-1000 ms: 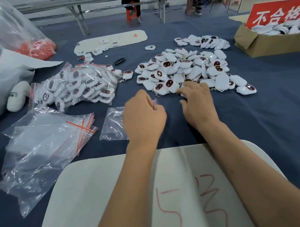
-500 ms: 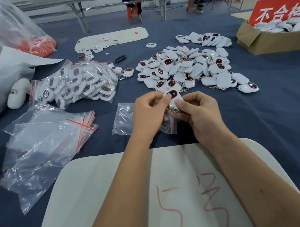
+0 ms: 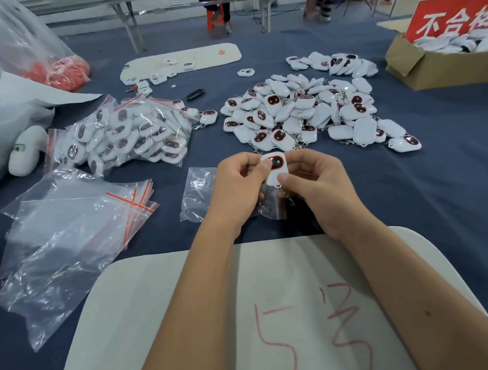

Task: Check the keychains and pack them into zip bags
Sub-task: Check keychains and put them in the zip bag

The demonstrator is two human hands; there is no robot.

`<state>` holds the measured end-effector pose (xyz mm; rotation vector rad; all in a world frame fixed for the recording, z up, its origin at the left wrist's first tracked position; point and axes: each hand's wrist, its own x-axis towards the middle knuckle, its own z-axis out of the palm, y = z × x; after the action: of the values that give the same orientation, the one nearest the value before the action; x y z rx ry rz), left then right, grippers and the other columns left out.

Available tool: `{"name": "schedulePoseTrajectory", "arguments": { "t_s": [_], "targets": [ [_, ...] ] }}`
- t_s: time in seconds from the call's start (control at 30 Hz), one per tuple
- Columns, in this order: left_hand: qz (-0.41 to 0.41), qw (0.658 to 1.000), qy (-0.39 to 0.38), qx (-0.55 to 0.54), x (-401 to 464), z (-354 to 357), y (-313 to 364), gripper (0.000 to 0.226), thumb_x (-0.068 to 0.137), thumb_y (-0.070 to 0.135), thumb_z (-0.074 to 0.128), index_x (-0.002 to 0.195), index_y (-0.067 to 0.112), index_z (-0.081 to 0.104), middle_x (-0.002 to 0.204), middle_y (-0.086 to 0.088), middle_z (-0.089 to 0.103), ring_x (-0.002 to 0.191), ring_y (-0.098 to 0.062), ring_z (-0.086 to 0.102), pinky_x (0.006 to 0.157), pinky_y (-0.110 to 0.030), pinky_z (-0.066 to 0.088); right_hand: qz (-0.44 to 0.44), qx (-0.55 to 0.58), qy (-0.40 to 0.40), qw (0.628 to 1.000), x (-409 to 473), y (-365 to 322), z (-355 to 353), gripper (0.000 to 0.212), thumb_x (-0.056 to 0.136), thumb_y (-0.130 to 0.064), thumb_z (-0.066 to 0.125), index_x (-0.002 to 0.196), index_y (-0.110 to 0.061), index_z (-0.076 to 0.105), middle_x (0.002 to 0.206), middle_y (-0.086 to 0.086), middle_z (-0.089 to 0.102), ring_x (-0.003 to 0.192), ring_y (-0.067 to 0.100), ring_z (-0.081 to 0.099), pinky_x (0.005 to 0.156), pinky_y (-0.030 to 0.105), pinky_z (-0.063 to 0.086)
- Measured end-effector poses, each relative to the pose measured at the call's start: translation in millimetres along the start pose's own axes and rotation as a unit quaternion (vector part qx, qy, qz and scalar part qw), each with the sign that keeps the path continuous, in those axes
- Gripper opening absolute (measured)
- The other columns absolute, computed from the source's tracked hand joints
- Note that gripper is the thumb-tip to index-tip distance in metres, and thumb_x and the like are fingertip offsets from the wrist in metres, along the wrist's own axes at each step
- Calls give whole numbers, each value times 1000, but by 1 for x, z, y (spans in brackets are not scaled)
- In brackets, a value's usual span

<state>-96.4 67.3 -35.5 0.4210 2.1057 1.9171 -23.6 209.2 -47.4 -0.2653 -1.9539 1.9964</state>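
Note:
A white keychain [image 3: 277,169] with a dark red-rimmed face is held above the table between both hands. My left hand [image 3: 237,189] pinches its top left corner with the thumb. My right hand [image 3: 317,187] pinches its lower end, where a small metal chain [image 3: 289,197] hangs down. Under the hands lies one small clear zip bag [image 3: 194,195], partly hidden. Beyond the hands sits a large loose pile of the same keychains [image 3: 304,113]. A stack of empty zip bags [image 3: 73,232] with red seal lines lies at the left.
A heap of bagged keychains [image 3: 125,133] lies left of the loose pile. A cardboard box [image 3: 432,70] with a red sign holds more keychains at far right. A white board [image 3: 241,309] with red writing is under my forearms. Another white board [image 3: 183,62] lies farther back.
My right hand picked a keychain from the pile's near edge and brought it back. Both hands now hold it face up, slightly turned from half a second ago.

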Motion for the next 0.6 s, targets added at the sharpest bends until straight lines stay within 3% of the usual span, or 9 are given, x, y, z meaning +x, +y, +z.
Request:
{"name": "schedulePoseTrajectory", "arguments": {
  "t_s": [0.1,0.27,0.43,0.53,0.6],
  "targets": [
    [20,999,-8,36,0,0,-1,10,99,16,68,95,11,75,61,7,63,50,-5,52,48,-23,47,12,-3,17,1000,1,-1,1,6,95,-15,74,99,-15,78,91,14,78,76,20,71,77,41,64],
    [35,999,-17,35,-3,3,-3,8,98,16,69,99,12,76,67,10,68,53,1,56,55,-19,47,-9,-50,58,997,4,0,0,7,97,-15,73,92,-16,77,82,10,77,67,14,68,62,29,59],
    [53,998,-17,30,-3,4,0,8,99,18,69,99,14,76,68,10,69,55,0,57,55,-17,47,2,-27,44,999,5,2,-4,7,95,-22,72,95,-18,78,88,11,77,76,18,68,77,46,61],
    [56,997,3,50,-4,7,-1,20,102,27,65,92,11,75,73,-5,69,61,-9,56,60,-28,49,5,-24,75,997,6,3,-4,9,95,-24,71,95,-18,77,83,4,78,66,16,67,67,38,60],
    [57,996,32,68,-2,9,-2,31,104,32,59,88,9,72,70,1,65,62,-11,54,61,-31,48,17,-10,95,995,8,4,-5,10,99,-21,69,96,-14,76,80,-1,77,58,14,63,59,31,55]
  ]
}}
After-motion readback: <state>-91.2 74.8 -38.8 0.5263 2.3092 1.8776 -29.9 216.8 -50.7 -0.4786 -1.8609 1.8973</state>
